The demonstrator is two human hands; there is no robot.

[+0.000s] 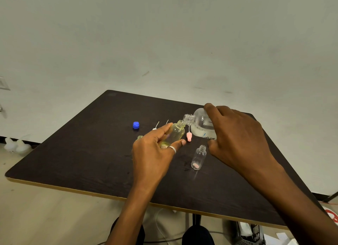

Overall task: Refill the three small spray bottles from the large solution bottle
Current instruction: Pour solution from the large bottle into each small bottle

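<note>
Yellow bottle [173, 134] within left hand [153, 153]

Dark wood-grain table [76, 158] with pale edging, scuffed white wall [164, 43] behind, light floor [45, 217] below

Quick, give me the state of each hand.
Left hand: closed around a small clear yellowish spray bottle, tilted.
Right hand: gripping the large translucent solution bottle, tipped towards it.
</note>
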